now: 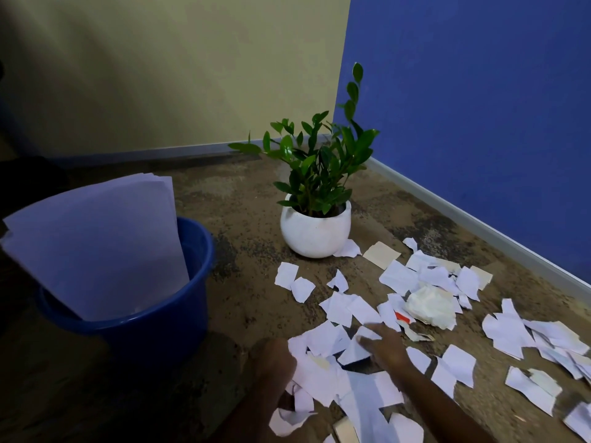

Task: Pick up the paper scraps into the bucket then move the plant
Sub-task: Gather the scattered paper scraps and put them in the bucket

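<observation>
Right fingers (367, 341): stretched out nearly straight, tips lying on white scraps, pinching nothing; blurred
Right hand (388, 351): flat and low over the near pile, forearm entering from the lower edge
Left hand (275, 361): at the pile's left edge, touching it; its fingers are hidden by paper, so whether they grip cannot be told
Paper scraps (335, 310): torn white pieces, a few beige, spread over the carpet from the hands out to the right; none seen loose in the bucket
Crumpled wad (431, 306): bunched pale paper lying among the scraps beyond the right hand
Blue plastic bucket (150, 334): upright on the carpet, to the left of the hands, apart from the pile
Whole sheets (96, 247): a stack standing in the bucket, leaning out over its far-left rim and covering much of the mouth
Potted plant (315, 231): leafy, in a round white pot near the room's corner; one scrap touches the pot's base
Risk, grasp: flat fingers sweeping thin paper are likely to leave pieces behind or shed them during the carry
Risk, drop: the leaning sheets may deflect a handful back onto the carpet, or tip out if struck
Risk, plant: the scrap at the pot may be overlooked; low leaves could be brushed in reaching for it
</observation>
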`<act>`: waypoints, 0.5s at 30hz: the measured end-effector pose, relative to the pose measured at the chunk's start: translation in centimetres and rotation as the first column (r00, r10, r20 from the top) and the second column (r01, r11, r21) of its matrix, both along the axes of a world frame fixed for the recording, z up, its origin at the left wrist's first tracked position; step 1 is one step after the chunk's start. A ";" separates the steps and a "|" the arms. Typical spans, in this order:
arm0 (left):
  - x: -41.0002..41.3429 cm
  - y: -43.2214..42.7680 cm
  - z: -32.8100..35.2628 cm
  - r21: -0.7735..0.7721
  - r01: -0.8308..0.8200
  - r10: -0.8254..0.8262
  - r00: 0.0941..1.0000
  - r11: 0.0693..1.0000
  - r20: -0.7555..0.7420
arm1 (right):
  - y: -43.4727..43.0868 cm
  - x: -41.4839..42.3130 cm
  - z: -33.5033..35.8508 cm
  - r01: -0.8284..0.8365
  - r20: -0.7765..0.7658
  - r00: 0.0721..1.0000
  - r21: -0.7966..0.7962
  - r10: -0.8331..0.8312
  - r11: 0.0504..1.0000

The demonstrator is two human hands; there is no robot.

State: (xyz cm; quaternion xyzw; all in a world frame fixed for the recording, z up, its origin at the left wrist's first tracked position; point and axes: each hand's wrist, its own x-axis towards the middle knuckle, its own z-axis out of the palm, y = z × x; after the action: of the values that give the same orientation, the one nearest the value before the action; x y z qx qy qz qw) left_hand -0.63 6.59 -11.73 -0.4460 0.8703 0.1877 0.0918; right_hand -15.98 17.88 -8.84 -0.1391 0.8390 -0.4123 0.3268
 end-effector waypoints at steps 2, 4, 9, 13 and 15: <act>0.0 -0.6 0.1 0.000 0.009 -0.009 1.000 1.000 0.021 | 0.8 0.1 -0.6 -0.060 0.120 0.991 0.054 0.053 0.997; -0.2 -0.9 -0.1 -0.012 0.018 -0.018 1.000 1.000 0.018 | 1.2 0.7 -1.3 -0.179 0.090 0.982 0.130 0.168 0.975; -1.2 0.2 -0.7 0.040 0.058 -0.059 0.998 0.998 0.025 | -0.1 1.9 -2.4 -0.284 -0.142 0.940 0.171 0.309 0.943; -1.4 0.3 -1.3 0.121 -0.020 0.023 0.999 0.992 -0.023 | -2.0 2.2 -2.5 -0.239 -0.164 0.949 0.175 0.268 0.955; -1.5 0.2 -1.5 0.136 -0.056 0.063 0.997 0.989 -0.051 | -2.9 2.1 -2.7 -0.211 -0.151 0.960 0.164 0.236 0.964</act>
State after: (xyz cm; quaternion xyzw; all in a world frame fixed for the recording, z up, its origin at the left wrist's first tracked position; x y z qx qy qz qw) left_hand -2.14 6.80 -13.27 -0.4592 0.8441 0.2610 0.0919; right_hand -13.90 14.98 -11.51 -0.2435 0.8705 -0.2966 0.3082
